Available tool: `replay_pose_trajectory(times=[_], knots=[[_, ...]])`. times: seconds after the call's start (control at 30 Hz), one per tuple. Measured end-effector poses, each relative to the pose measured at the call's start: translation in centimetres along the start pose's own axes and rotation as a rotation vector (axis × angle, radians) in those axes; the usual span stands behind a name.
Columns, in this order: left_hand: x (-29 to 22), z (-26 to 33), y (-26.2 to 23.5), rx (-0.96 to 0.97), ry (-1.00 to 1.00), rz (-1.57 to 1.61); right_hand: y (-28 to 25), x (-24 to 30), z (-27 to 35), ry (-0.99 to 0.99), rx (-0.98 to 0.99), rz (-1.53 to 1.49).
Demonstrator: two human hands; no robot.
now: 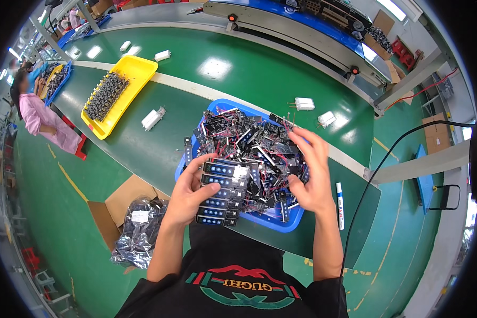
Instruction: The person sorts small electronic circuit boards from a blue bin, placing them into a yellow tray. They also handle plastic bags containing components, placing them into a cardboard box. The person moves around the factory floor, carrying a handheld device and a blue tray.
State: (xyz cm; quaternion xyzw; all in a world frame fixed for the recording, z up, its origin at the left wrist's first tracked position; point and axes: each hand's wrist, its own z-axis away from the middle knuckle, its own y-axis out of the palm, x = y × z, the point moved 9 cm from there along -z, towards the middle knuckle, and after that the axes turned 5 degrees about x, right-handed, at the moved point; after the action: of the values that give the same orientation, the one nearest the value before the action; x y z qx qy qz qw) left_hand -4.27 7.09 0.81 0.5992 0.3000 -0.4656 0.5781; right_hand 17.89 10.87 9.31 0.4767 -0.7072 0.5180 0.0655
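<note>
A blue tray [289, 225] in front of me is heaped with small black electronic modules [249, 135], their thin red and black wires tangled among them. My left hand [188, 193] is closed on a row of black modules [217, 201] lined up side by side, each with a strip of pale bluish dots. The thumb lies on top of the row, above the tray's near left edge. At the heap's right side is my right hand [312, 175], thumb and fingers apart. Its fingertips are close to or touching the loose modules; I see nothing gripped between them.
Left of the tray stands a yellow tray [143, 74] with rows of black parts. White blocks [304, 104] lie about the green table. A marker [339, 205] and a black cable [379, 164] are on the right. An open carton [103, 222] with plastic bags sits below left; a person in pink [50, 122] is beyond.
</note>
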Motion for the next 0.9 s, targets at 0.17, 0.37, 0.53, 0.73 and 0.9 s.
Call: replay_pose_trajectory(times=[0.17,0.37,0.53,0.73,0.9], knots=[[-2.2,0.8,4.5,0.210,0.065,-0.125,0.1,5.9,-0.3,-0.124,0.095,-0.082],[-1.4,0.7,7.2,0.321,0.031,-0.266,3.0,3.6,1.4,0.255,0.432,-0.439],[0.0,0.6,6.9,0.382,-0.073,-0.360,1.1,2.1,2.6,0.309,0.222,-0.589],[2.3,0.5,7.8,0.238,-0.157,-0.227,-0.7,2.3,3.7,0.162,-0.044,-0.313],[2.4,-0.1,8.3,0.281,-0.144,-0.186,0.1,0.3,4.9,0.358,-0.010,-0.536]])
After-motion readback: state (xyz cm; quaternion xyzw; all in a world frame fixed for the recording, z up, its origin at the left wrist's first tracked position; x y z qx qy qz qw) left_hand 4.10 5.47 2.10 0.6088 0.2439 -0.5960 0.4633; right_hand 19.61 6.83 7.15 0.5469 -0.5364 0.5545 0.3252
